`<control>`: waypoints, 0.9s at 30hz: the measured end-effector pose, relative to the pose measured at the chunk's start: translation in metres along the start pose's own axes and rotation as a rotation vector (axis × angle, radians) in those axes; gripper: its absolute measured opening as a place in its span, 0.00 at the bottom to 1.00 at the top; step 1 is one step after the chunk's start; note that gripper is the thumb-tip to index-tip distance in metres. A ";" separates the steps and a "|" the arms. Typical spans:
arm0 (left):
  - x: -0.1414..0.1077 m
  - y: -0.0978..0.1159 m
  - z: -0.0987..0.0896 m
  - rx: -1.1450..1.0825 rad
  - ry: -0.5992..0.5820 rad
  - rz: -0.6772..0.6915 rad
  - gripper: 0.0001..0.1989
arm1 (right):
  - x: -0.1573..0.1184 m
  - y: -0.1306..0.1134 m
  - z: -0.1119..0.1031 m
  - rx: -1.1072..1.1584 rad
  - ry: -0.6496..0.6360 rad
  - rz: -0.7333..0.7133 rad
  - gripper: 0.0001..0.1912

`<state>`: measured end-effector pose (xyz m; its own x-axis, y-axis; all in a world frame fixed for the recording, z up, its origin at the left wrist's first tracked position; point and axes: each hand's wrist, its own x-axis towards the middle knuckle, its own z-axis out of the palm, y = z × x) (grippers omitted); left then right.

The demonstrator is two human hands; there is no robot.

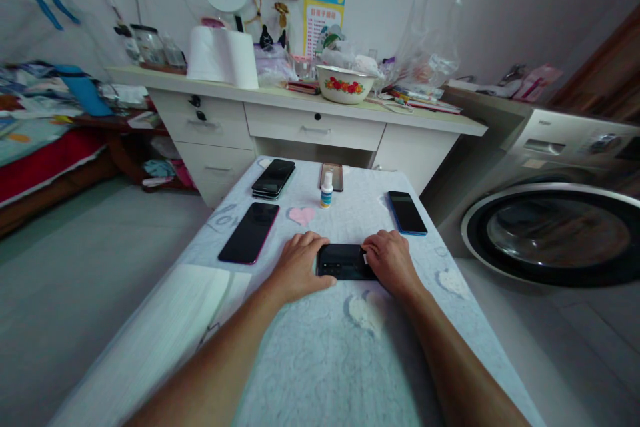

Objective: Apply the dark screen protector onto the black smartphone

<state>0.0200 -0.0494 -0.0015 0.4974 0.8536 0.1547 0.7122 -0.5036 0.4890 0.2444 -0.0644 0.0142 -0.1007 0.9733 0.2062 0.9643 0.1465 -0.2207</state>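
A glossy black smartphone (345,260), rectangular with a camera block on its upturned back, lies crosswise on the cloth-covered counter (310,347), whose pale, matte surface bears soft cloudy shapes. Beyond it are a flat pink heart (301,215) and a small white plastic bottle (327,191), round and upright. The smartphone sits between both hands: the left grip (299,268) spans its left end, thumb and fingers holding opposite edges; the right grip (390,259) curls over its right end, its exact hold hidden.

Home room with washing machine (560,233)
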 end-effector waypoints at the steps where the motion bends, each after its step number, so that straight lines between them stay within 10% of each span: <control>1: 0.000 0.000 0.000 -0.001 0.001 0.001 0.31 | 0.000 0.000 0.001 -0.009 0.007 0.006 0.11; 27: 0.000 0.001 0.000 -0.010 0.005 0.002 0.30 | 0.000 -0.019 0.002 0.025 -0.034 -0.109 0.10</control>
<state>0.0206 -0.0495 -0.0014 0.4963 0.8532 0.1605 0.7061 -0.5042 0.4971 0.2256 -0.0673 0.0165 -0.2132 0.9567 0.1979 0.9407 0.2558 -0.2229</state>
